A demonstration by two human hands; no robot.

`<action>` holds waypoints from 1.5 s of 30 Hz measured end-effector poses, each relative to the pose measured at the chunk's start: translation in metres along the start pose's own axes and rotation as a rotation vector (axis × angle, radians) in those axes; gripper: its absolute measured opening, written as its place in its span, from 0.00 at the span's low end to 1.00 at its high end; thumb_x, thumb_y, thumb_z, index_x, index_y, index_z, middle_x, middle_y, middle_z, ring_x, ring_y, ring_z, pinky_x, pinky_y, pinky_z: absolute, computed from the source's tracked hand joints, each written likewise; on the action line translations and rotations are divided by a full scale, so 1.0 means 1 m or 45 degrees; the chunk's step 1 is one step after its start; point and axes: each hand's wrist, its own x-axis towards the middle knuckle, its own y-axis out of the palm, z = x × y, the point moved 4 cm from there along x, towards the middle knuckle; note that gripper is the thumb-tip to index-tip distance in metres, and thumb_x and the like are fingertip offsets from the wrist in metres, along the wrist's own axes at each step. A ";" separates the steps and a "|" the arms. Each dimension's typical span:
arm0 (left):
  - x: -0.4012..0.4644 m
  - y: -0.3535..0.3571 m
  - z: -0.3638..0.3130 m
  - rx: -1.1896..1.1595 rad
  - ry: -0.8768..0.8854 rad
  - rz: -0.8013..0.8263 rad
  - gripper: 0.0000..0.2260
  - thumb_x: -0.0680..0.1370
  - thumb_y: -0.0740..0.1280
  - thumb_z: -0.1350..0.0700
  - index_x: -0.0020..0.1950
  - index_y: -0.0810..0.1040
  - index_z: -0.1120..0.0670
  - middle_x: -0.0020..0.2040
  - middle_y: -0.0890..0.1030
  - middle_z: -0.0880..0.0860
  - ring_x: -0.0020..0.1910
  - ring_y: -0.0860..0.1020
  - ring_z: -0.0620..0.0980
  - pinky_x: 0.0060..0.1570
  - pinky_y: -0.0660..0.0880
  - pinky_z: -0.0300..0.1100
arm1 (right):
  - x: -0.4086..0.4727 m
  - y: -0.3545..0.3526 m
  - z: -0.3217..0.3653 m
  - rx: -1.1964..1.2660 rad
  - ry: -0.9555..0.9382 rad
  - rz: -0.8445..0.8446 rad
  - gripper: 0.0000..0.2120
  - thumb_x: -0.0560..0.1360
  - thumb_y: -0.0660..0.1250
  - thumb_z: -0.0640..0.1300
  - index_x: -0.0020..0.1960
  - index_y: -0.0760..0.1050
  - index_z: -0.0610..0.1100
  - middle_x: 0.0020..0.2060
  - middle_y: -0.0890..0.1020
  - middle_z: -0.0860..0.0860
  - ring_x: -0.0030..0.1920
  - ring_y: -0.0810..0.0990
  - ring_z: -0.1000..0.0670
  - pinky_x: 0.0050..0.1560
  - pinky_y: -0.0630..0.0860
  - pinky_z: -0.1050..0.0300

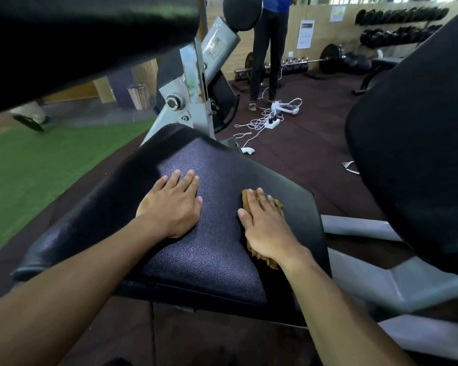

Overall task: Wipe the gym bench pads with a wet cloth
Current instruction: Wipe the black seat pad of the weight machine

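Pressing a crumpled tan-brown cloth point(262, 207) flat under straight fingers, the right hand point(266, 228) works the right side of a black textured vinyl seat pad point(217, 249), near its right edge. The left hand point(171, 207) lies open, palm down, on the middle of the same pad, apart from the cloth, apparently bracing. The wiping step looks under way on this pad; the next move calls for sweeping the cloth across toward the left half, with the left hand lifted out of its path. A second large black pad point(413, 154) stands to the right, seemingly not yet reached. Beyond rises a grey steel machine frame point(196, 83), then white cables and a power strip point(271, 122) on the dark rubber floor, a standing person's legs point(265, 56), and a barbell point(328, 58) by the far wall.
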 end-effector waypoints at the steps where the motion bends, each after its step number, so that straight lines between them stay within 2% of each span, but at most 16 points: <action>1: 0.001 0.000 0.000 0.001 0.000 -0.002 0.27 0.82 0.43 0.45 0.79 0.46 0.53 0.80 0.46 0.50 0.78 0.45 0.51 0.75 0.43 0.49 | 0.000 -0.001 0.001 -0.002 -0.001 0.001 0.28 0.83 0.45 0.57 0.79 0.41 0.50 0.79 0.42 0.50 0.78 0.40 0.49 0.75 0.38 0.50; 5: 0.002 0.002 0.001 0.007 -0.001 -0.012 0.27 0.82 0.42 0.44 0.79 0.47 0.53 0.80 0.47 0.50 0.78 0.45 0.52 0.75 0.44 0.49 | -0.001 -0.005 0.002 0.003 -0.003 0.007 0.27 0.84 0.45 0.53 0.79 0.43 0.46 0.79 0.44 0.50 0.78 0.42 0.49 0.74 0.39 0.54; 11: 0.002 0.003 0.002 -0.004 0.002 -0.016 0.27 0.82 0.42 0.45 0.79 0.46 0.53 0.80 0.46 0.50 0.78 0.45 0.52 0.75 0.44 0.50 | -0.003 -0.010 0.007 -0.019 0.006 0.001 0.25 0.85 0.46 0.48 0.79 0.46 0.44 0.79 0.48 0.48 0.78 0.46 0.48 0.75 0.45 0.53; 18: 0.003 0.003 0.002 -0.045 0.008 -0.048 0.27 0.82 0.43 0.45 0.79 0.48 0.54 0.80 0.47 0.51 0.78 0.46 0.52 0.75 0.44 0.50 | -0.003 -0.012 0.003 0.056 -0.022 -0.086 0.23 0.84 0.49 0.45 0.78 0.51 0.43 0.78 0.53 0.48 0.78 0.50 0.50 0.74 0.45 0.58; 20: 0.003 0.002 0.002 -0.047 0.009 -0.053 0.27 0.82 0.43 0.45 0.79 0.48 0.54 0.80 0.47 0.51 0.78 0.46 0.53 0.75 0.44 0.50 | -0.006 -0.013 -0.001 0.150 -0.030 -0.118 0.23 0.84 0.51 0.46 0.78 0.55 0.43 0.78 0.56 0.49 0.77 0.52 0.52 0.75 0.46 0.61; 22: 0.003 -0.001 0.002 -0.072 0.016 -0.040 0.27 0.82 0.44 0.46 0.79 0.49 0.54 0.80 0.48 0.52 0.78 0.47 0.54 0.75 0.45 0.51 | -0.011 -0.018 -0.002 0.244 -0.013 -0.130 0.22 0.84 0.52 0.46 0.77 0.58 0.44 0.77 0.60 0.51 0.76 0.55 0.54 0.72 0.45 0.69; 25: -0.001 -0.008 0.000 -0.193 0.065 -0.097 0.25 0.82 0.48 0.48 0.78 0.54 0.54 0.79 0.55 0.54 0.78 0.52 0.53 0.75 0.48 0.50 | -0.026 -0.029 0.007 0.337 0.006 -0.134 0.21 0.83 0.53 0.46 0.76 0.60 0.46 0.75 0.63 0.53 0.73 0.57 0.59 0.64 0.42 0.80; 27: -0.010 -0.016 -0.004 -0.341 0.115 -0.089 0.24 0.82 0.52 0.49 0.77 0.60 0.55 0.77 0.60 0.54 0.77 0.55 0.53 0.74 0.50 0.48 | -0.039 -0.041 0.020 0.394 0.048 -0.125 0.21 0.83 0.53 0.48 0.76 0.61 0.48 0.75 0.64 0.54 0.72 0.57 0.61 0.64 0.44 0.81; 29: -0.027 -0.025 -0.011 -0.551 0.107 0.022 0.25 0.81 0.51 0.46 0.76 0.60 0.54 0.77 0.61 0.53 0.77 0.55 0.51 0.74 0.49 0.45 | -0.055 -0.056 0.033 0.446 0.080 -0.122 0.21 0.83 0.54 0.49 0.76 0.62 0.50 0.74 0.64 0.55 0.70 0.56 0.64 0.65 0.46 0.79; 33: -0.070 -0.066 -0.028 -0.890 -0.008 0.196 0.27 0.79 0.51 0.42 0.77 0.59 0.50 0.77 0.59 0.49 0.77 0.53 0.45 0.74 0.49 0.42 | -0.092 -0.097 0.067 0.483 0.134 -0.090 0.21 0.83 0.53 0.47 0.76 0.62 0.50 0.74 0.65 0.57 0.70 0.55 0.67 0.67 0.48 0.76; 35: -0.087 -0.097 -0.032 -0.956 -0.030 0.254 0.26 0.80 0.53 0.41 0.77 0.59 0.48 0.78 0.59 0.47 0.77 0.53 0.44 0.73 0.49 0.39 | -0.112 -0.122 0.086 0.484 0.145 -0.056 0.21 0.83 0.53 0.47 0.76 0.62 0.49 0.74 0.65 0.55 0.70 0.55 0.67 0.69 0.50 0.75; 38: -0.108 -0.158 -0.039 -0.944 0.028 0.304 0.25 0.81 0.53 0.42 0.77 0.59 0.49 0.77 0.59 0.47 0.76 0.54 0.43 0.71 0.45 0.34 | -0.139 -0.168 0.111 0.486 0.147 -0.057 0.21 0.83 0.54 0.47 0.75 0.63 0.46 0.74 0.66 0.52 0.72 0.59 0.62 0.70 0.53 0.71; 42: -0.128 -0.240 -0.042 -0.942 0.086 0.314 0.25 0.81 0.56 0.44 0.77 0.59 0.50 0.77 0.61 0.48 0.76 0.55 0.44 0.71 0.46 0.36 | -0.171 -0.232 0.145 0.454 0.150 -0.033 0.23 0.83 0.51 0.50 0.76 0.61 0.47 0.74 0.64 0.53 0.72 0.58 0.62 0.69 0.51 0.74; 45: -0.143 -0.287 -0.040 -0.873 0.209 0.293 0.28 0.79 0.53 0.40 0.77 0.60 0.51 0.76 0.62 0.49 0.76 0.56 0.46 0.73 0.49 0.39 | -0.197 -0.272 0.161 0.410 0.180 -0.032 0.22 0.83 0.52 0.48 0.77 0.60 0.49 0.75 0.63 0.54 0.74 0.58 0.60 0.69 0.50 0.74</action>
